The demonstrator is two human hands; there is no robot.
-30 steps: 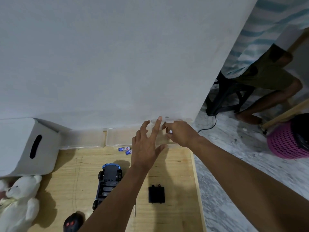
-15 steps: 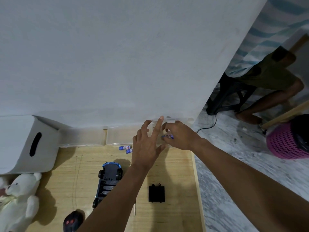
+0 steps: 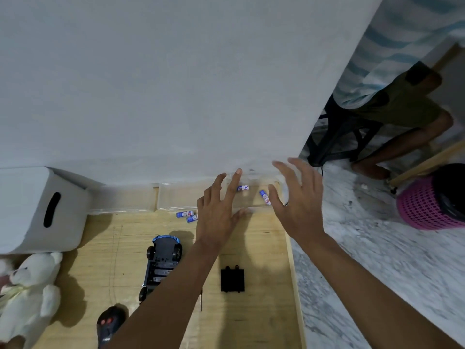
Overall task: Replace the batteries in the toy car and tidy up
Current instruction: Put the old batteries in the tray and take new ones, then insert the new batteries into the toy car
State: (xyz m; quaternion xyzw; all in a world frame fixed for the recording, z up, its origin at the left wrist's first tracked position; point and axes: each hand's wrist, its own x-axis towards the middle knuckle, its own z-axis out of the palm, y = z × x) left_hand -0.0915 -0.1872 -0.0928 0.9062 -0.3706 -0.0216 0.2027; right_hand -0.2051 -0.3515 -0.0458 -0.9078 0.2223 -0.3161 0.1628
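Two blue-and-white cylindrical batteries lie in the clear plastic box between my hands; two loose batteries sit on the wooden bench at its nine o'clock. My left hand spreads over the box and my right hand hovers open, both holding nothing. At seven o'clock from my left hand lies the upturned blue toy car.

The batteries are printed in blue and white. The toy car is seen dark underneath, with a blue edge at its front. The cover is black, and the remote is black with red buttons. The basket is pink with a mesh pattern. The floor is veined in grey and white. The bear is cream-white.
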